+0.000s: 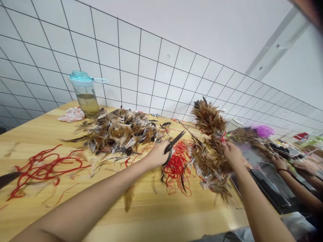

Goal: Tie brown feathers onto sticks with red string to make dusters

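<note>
My left hand (157,155) is closed round a pair of black-handled scissors (177,139), whose blades point up and to the right. Below them lies a tangle of thin red string (178,164). In my right hand (232,155) I grip a brown feather duster (209,120) near a red tie, its feathered head leaning up and to the left. More brown feathers (210,164) hang or lie just under that hand; whether they belong to the duster I cannot tell. A heap of loose brown and white feathers (123,129) lies left of the scissors.
Thicker red cords (45,166) lie on the wooden table (106,208). A blue-lidded jug (87,99) with yellowish liquid and a crumpled tissue (72,114) stand by the wire grid (136,70). At right, another person's hands (279,163) work beside a dark flat device (267,186).
</note>
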